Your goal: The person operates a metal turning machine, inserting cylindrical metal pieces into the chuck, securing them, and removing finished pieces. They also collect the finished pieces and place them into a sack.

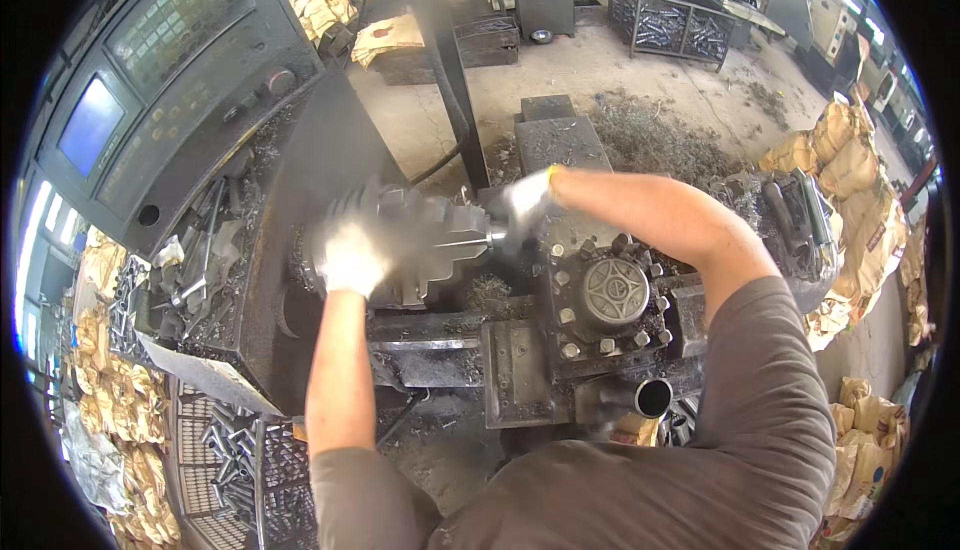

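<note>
My left hand (352,255), in a white glove, is at the near left side of a lathe chuck (425,240) with stepped jaws. Motion smears its fingers, so their grip cannot be made out. A short shiny metal piece (495,236) sticks out from the middle of the jaws to the right. Just above and beside that piece is my right hand (528,200), also in a white glove with a yellow cuff. It too is blurred, and whether its fingers close on the piece is hidden. The tool turret (613,290), ringed with bolts, stands right of the chuck.
A control panel with a lit screen (92,127) stands at the left. Below it, a tray (190,355) holds tools and chips. Metal tubes fill a crate (185,450) at lower left. Metal shavings (660,140) cover the floor beyond the turret. Brown sacks (850,190) are piled at right.
</note>
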{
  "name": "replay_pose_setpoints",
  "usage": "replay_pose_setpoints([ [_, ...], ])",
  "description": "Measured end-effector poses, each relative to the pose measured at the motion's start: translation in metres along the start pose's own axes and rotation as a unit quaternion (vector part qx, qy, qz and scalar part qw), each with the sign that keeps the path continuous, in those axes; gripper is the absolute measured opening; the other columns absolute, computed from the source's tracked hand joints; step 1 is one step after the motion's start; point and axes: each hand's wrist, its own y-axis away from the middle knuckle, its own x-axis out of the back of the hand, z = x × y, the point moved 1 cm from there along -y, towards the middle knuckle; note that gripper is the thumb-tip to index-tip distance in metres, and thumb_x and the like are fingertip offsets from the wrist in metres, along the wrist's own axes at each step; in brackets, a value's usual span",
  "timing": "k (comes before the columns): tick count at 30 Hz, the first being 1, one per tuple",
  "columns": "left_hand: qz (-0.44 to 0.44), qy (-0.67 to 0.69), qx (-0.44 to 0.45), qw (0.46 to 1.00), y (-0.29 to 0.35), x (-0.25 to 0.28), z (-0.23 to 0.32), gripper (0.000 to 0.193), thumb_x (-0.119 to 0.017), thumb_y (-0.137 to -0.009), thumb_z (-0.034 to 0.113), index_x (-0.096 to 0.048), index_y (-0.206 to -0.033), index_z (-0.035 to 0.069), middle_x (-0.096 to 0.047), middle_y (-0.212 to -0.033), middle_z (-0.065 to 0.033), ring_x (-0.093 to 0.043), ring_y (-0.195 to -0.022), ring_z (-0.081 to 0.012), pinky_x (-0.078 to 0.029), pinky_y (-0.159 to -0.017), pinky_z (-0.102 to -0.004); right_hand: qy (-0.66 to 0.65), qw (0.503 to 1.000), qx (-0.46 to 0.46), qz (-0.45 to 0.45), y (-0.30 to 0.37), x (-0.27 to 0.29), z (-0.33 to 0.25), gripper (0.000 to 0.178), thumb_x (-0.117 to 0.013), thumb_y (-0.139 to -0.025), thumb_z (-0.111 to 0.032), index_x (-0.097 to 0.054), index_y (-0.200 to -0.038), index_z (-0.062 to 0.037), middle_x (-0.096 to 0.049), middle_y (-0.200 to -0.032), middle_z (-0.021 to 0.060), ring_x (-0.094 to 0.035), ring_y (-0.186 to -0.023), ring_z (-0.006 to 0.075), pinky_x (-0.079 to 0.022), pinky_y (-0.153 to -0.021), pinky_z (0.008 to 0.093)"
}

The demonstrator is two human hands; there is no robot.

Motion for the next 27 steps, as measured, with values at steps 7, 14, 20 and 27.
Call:
replay_pose_setpoints([
  [7,0.047,-0.012,0.026,0.998,0.017,-0.004,-0.011,0.064,-0.068,-0.084,0.02,-0.057,-0.144,0.0,-0.067,-0.133,-0.0251,-0.061,-0.126,-0.0463,-0.044,-0.115,-0.0554,-0.185,0.972,-0.065,-0.127,-0.001,0.005,0.035,0.057,-0.091,-0.077,-0.034,-0.074,-0.125,-0.0082,-0.074,-0.122,0.0137,-0.076,-0.097,0.0259,-0.061,-0.086,0.0421],
  [14,0.107,-0.031,-0.017,0.994,0.023,-0.014,-0.013,0.063,-0.068,-0.085,0.022,-0.059,-0.144,0.002,-0.067,-0.134,-0.0244,-0.061,-0.126,-0.0464,-0.044,-0.115,-0.056,0.114,0.988,-0.04,0.101,0.028,-0.02,0.027,0.058,-0.091,-0.068,-0.041,-0.08,-0.111,-0.0035,-0.08,-0.102,0.017,-0.076,-0.096,0.0297,-0.059,-0.085,0.0436],
  [20,0.163,-0.067,-0.032,0.984,0.043,0.007,0.006,0.059,-0.065,-0.085,0.023,-0.061,-0.14,0.003,-0.067,-0.133,-0.0224,-0.061,-0.127,-0.0432,-0.042,-0.115,-0.0564,-0.062,0.834,-0.065,0.544,0.157,-0.068,0.079,0.084,-0.089,-0.074,-0.037,-0.059,-0.143,-0.0017,-0.076,-0.117,0.0222,-0.077,-0.101,0.0359,-0.062,-0.092,0.0428],
  [27,0.111,-0.009,-0.024,0.994,0.051,0.025,0.003,0.07,-0.073,-0.077,0.022,-0.06,-0.142,0.003,-0.066,-0.137,-0.0228,-0.062,-0.127,-0.0408,-0.043,-0.113,-0.0533,-0.018,0.587,0.244,0.772,0.234,-0.089,-0.045,0.079,-0.102,-0.067,-0.025,-0.063,-0.132,-0.002,-0.075,-0.115,0.0177,-0.077,-0.101,0.0309,-0.062,-0.09,0.0394],
])
